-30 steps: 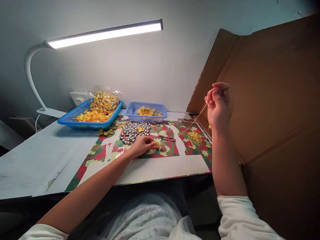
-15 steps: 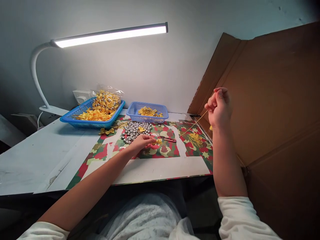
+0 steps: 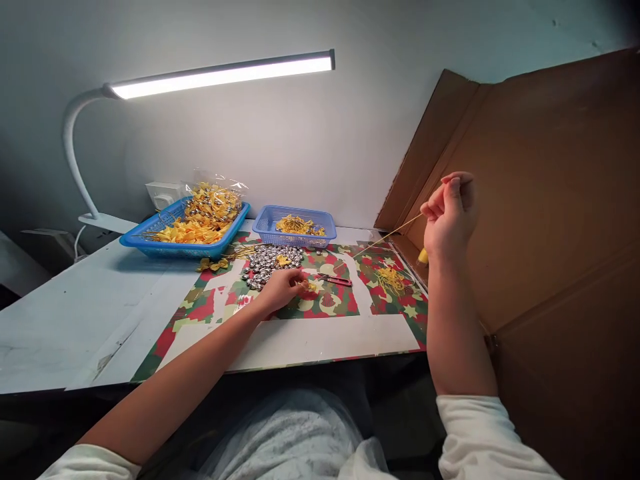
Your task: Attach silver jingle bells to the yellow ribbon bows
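Observation:
My left hand [image 3: 281, 291] rests low over the patterned sheet, its fingers pinched on a small yellow bow [image 3: 312, 287] that is partly hidden. Raised at the right, my right hand [image 3: 451, 217] is closed on a yellow cord [image 3: 385, 237]. The cord slants down, taut, toward my left hand. Just right of the bow lie red-handled thread snips [image 3: 336, 280]. Behind my left hand spreads a pile of silver beads [image 3: 273, 261] with a yellow bow [image 3: 283, 260] on top.
A blue basket [image 3: 131, 241] of yellow bows and a smaller blue basket [image 3: 320, 240] of yellow pieces stand at the back. Loose yellow threads [image 3: 391, 280] lie at right. Cardboard [image 3: 550, 200] walls the right side. A lit lamp [image 3: 225, 77] hangs above.
My right hand has moved a little to the right and slightly up, drawing the cord with it. My left hand has shifted slightly and stays pinched on the bow.

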